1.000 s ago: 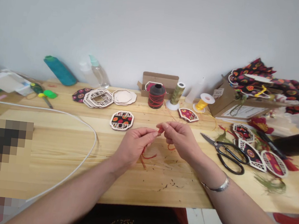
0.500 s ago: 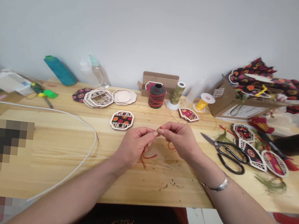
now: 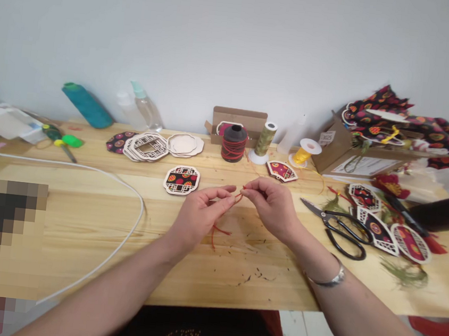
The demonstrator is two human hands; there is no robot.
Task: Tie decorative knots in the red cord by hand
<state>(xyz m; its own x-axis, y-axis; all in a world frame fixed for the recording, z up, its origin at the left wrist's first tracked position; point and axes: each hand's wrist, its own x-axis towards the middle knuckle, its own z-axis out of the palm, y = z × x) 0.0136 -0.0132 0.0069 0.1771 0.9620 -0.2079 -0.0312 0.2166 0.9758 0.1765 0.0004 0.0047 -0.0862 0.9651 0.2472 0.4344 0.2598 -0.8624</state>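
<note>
Between my two hands, above the middle of the table, runs a red cord (image 3: pixel 238 195). My left hand (image 3: pixel 203 211) pinches it between thumb and fingers, and loose red ends (image 3: pixel 217 234) hang below that palm. My right hand (image 3: pixel 271 206) grips the cord with thumb and forefinger, a short way to the right. Just left of my left hand lies an eight-lobed wooden lattice piece (image 3: pixel 182 180) backed with patterned dark fabric. Black-handled scissors (image 3: pixel 338 226), blades spread, rest to the right of my right hand.
Behind stand a red cord spool (image 3: pixel 234 143), a green thread spool (image 3: pixel 264 144) and a yellow thread reel (image 3: pixel 304 153). Stacked lattice frames (image 3: pixel 146 147) lie at back left. A full cardboard box (image 3: pixel 354 155) and fabric ornaments (image 3: pixel 411 243) occupy the right. A white cable (image 3: pixel 139 218) curves at left.
My hands have moved slightly apart, so a short stretch of red cord now shows between them. My left fingers have straightened a little. The view has shifted slightly.
</note>
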